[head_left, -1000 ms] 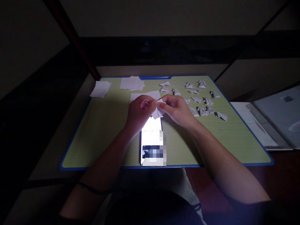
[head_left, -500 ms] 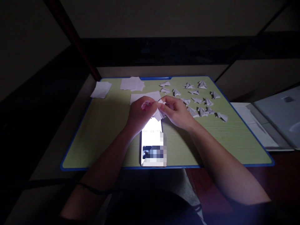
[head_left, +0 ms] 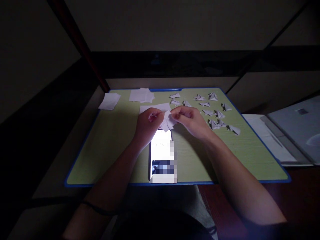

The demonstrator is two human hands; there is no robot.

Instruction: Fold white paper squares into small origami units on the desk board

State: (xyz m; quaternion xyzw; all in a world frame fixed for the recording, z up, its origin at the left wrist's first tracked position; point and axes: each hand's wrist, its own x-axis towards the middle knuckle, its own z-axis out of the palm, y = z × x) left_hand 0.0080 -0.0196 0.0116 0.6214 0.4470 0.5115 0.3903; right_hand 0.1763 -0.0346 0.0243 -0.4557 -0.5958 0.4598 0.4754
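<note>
Where the fingers meet: a small, creased piece of white paper (head_left: pixel 167 122) is held aloft between two bare hands.
Left hand (head_left: pixel 147 124): at the paper's nine o'clock, thumb and fingertips pinching its edge.
Right hand (head_left: pixel 192 120): at two o'clock, thumb and forefinger nipping the upper edge.
Dark-rimmed phone with a glowing white screen (head_left: pixel 162 151): lying at six o'clock, its far end just below the paper.
Flat white sheet (head_left: pixel 163 106): at eleven o'clock, partly hidden by the left hand.
Uneven white paper stacks (head_left: pixel 140 95): two, both toward ten o'clock, near the far edge.
Small, pointed folded-paper figures (head_left: pixel 213 96): scattered from one to three o'clock.
Pale green, blue-rimmed rectangular tabletop (head_left: pixel 105 146): beneath the hands, phone and papers.
Flat grey object (head_left: pixel 296 121): at three o'clock, beyond the rim.
</note>
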